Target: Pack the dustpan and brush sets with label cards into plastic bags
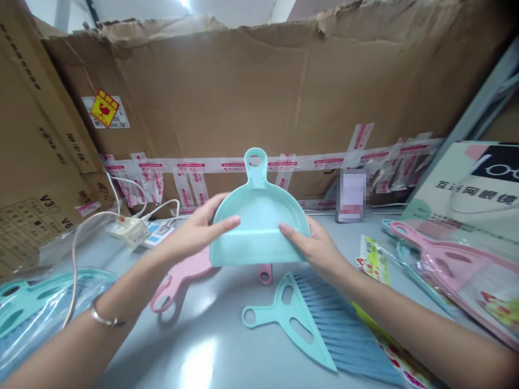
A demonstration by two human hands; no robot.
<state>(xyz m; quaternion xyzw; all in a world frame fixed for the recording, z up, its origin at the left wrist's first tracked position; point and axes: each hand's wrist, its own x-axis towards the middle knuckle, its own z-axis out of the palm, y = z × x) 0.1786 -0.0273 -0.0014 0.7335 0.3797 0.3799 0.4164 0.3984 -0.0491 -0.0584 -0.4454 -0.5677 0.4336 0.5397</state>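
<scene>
I hold a small mint-green dustpan (pixel 259 216) up above the grey table (pixel 219 346), its handle loop pointing away from me. My left hand (pixel 198 229) grips its left edge, thumb across the front. My right hand (pixel 316 243) grips its right edge, thumb on the front. Below it on the table lies a mint-green hand brush (pixel 300 319) with blue-grey bristles. A pink dustpan (pixel 178 278) lies under and behind the held one, partly hidden.
A taped cardboard wall (pixel 259 97) stands at the back. A power strip (pixel 132 231) with white cables sits at the left. Bagged mint sets (pixel 36 302) lie at the far left, bagged pink sets (pixel 458 270) at the right, printed cards (pixel 375 259) near my right arm.
</scene>
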